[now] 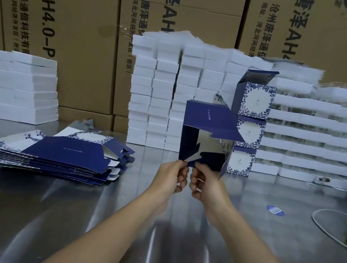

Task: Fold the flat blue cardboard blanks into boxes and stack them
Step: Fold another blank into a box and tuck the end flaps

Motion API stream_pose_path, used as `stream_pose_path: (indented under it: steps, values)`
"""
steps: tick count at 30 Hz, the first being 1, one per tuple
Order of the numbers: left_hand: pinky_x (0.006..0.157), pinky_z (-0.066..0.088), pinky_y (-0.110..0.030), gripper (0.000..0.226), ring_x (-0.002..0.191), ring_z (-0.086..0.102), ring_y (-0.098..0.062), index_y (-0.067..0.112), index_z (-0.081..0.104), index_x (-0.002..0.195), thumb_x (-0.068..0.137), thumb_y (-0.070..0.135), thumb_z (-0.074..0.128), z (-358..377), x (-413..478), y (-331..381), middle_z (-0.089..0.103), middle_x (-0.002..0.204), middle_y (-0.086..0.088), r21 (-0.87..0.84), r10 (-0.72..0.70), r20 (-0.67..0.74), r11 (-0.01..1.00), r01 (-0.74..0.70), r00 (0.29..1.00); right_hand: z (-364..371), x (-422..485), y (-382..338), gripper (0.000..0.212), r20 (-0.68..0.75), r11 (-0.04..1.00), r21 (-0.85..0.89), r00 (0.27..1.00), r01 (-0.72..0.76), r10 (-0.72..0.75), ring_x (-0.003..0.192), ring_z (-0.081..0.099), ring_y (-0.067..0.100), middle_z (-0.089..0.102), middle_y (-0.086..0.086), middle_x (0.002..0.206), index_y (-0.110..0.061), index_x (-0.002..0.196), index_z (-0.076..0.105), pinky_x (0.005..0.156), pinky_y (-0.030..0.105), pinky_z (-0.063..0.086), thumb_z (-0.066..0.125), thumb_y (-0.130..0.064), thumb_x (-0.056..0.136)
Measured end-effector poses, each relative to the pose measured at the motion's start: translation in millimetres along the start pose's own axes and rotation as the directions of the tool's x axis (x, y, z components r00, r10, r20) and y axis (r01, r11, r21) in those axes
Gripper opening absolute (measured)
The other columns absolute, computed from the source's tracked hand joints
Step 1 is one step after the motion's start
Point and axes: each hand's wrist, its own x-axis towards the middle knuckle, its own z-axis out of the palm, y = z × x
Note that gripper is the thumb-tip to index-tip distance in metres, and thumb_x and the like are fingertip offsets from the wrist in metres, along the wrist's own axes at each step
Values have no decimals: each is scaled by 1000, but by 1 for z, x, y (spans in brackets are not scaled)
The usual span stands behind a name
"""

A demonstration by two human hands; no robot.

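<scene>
A half-folded blue box (209, 123) is held up above the steel table, its open end facing me and its flaps spread. My left hand (171, 174) pinches its lower left edge. My right hand (203, 182) pinches a bottom flap just beside it. A pile of flat blue blanks (57, 155) lies on the table at the left. Behind the held box, at the right, stands a stack of three folded boxes (249, 125) with blue-and-white floral fronts; the top one has its lid flap up.
White foam blocks (174, 90) are stacked in columns at the back centre, left and right. Large brown cartons (77, 13) form a wall behind. A white cable (332, 227) and a blue round sticker (275, 210) lie on the steel table (108, 223) at the right.
</scene>
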Motion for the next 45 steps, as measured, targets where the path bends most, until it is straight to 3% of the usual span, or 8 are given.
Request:
stream_pose_path:
  steps: [9,12,17,23,37,40,42,45]
  values:
    - [59,40,-26,36,53,48,-12,18,54,63,98,26,58,2,0,-2,47,60,-3,11,17,32,1000,-17,999,1,-4,-3,38,93,1000,13,996,-17,15,51,48,12,49,1,60,-22,61,54,48,20,38,62,-31,98]
    - [61,39,-28,35,53,45,-13,18,47,67,100,26,56,0,2,0,39,59,0,20,7,27,1000,-8,1000,2,-3,-4,40,-4,999,-54,1000,5,-5,51,42,14,42,-1,59,-23,61,47,51,24,34,63,-31,97]
    - [62,36,-29,35,54,47,-12,20,50,69,101,34,58,1,0,-1,44,60,4,28,-55,26,998,54,998,5,0,-3,43,-106,999,36,994,4,0,46,29,14,26,-3,54,-22,63,33,51,29,24,47,-18,104]
    - [59,31,-29,28,54,43,-13,19,44,72,100,21,50,0,3,-1,40,61,2,51,-52,-10,997,52,999,0,3,-1,39,-163,999,-9,986,-42,40,47,31,14,31,-4,55,-23,65,39,49,26,23,55,-22,100]
    - [53,32,-25,28,52,47,-12,20,51,71,96,28,62,-7,11,-6,43,60,4,-26,-129,-60,992,127,990,-11,17,-2,37,-343,999,25,938,-35,42,43,26,12,31,-3,54,-22,65,41,39,22,18,53,-19,100]
    - [62,46,-27,17,72,64,-12,21,61,105,95,32,68,-6,10,-7,61,84,2,40,-67,-120,997,72,990,-16,21,-1,40,-363,1000,-2,932,-20,18,40,23,12,30,-5,49,-23,63,37,39,22,18,51,-14,99]
    - [81,55,-35,53,98,65,-17,35,47,134,90,32,76,-10,12,-8,60,115,-2,84,55,-181,996,-41,982,-22,22,-1,42,-390,991,-130,919,9,-60,48,28,18,32,-5,50,-24,60,36,50,30,23,52,-15,97]
    - [105,46,-36,84,127,51,-15,56,31,147,85,26,79,-19,11,0,40,141,7,210,344,-226,931,-299,911,-33,24,0,41,-376,916,-397,900,57,-219,66,30,21,34,-2,56,-23,60,35,63,37,23,52,-9,95]
